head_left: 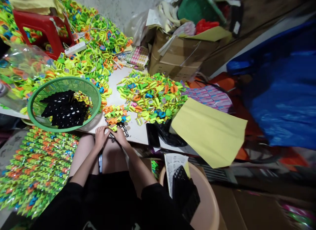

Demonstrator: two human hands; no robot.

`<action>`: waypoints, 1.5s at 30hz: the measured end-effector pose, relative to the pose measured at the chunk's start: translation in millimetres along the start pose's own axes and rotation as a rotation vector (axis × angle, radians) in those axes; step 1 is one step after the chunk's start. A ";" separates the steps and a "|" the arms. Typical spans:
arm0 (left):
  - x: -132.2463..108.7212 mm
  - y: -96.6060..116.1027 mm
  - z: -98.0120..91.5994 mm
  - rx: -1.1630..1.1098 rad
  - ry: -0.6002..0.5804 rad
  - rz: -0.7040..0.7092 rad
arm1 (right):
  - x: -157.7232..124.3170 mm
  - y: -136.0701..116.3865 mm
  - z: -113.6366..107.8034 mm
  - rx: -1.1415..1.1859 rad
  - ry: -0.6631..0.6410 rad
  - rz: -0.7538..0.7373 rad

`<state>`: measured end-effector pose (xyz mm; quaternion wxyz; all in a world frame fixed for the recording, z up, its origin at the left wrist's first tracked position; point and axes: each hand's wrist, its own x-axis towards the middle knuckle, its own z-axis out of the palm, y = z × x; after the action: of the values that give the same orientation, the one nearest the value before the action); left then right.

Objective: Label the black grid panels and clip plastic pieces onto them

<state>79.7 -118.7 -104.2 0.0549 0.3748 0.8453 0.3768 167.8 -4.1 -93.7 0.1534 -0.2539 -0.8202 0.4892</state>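
Both hands meet at the near edge of the white table. My left hand [101, 136] has its fingers closed at the left side of a yellow-green plastic toy watch [113, 127]. Its right side is pinched by my right hand [119, 136]. Beneath them lies a black plastic grid tray [125, 132], partly covered by my hands. Rows of orange, yellow and blue toy watches [115, 114] fill the tray's far part. A loose heap of similar toy watches [153, 96] spreads just beyond, to the right.
A green basket [31, 108] with black grids stands left. A phone-like black slab [153, 135] and yellow paper sheet [209, 132] lie right. Behind are a red stool [44, 22], power strip [75, 49] and cardboard box [177, 53]. A round tub [209, 203] stands below right.
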 end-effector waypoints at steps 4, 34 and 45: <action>3.7 5.0 0.0 0.002 -0.004 0.024 | -18.4 3.0 -23.8 0.023 0.040 -0.102; 6.3 -4.4 17.0 0.111 -0.040 0.045 | -7.1 33.6 -58.5 0.252 0.121 0.023; 5.5 -4.6 17.1 0.063 -0.030 0.058 | 1.5 36.6 -26.0 0.237 0.047 0.024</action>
<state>79.5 -106.8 -118.4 0.0445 0.4064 0.8445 0.3459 189.4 30.0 -113.5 0.1958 -0.2552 -0.7495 0.5786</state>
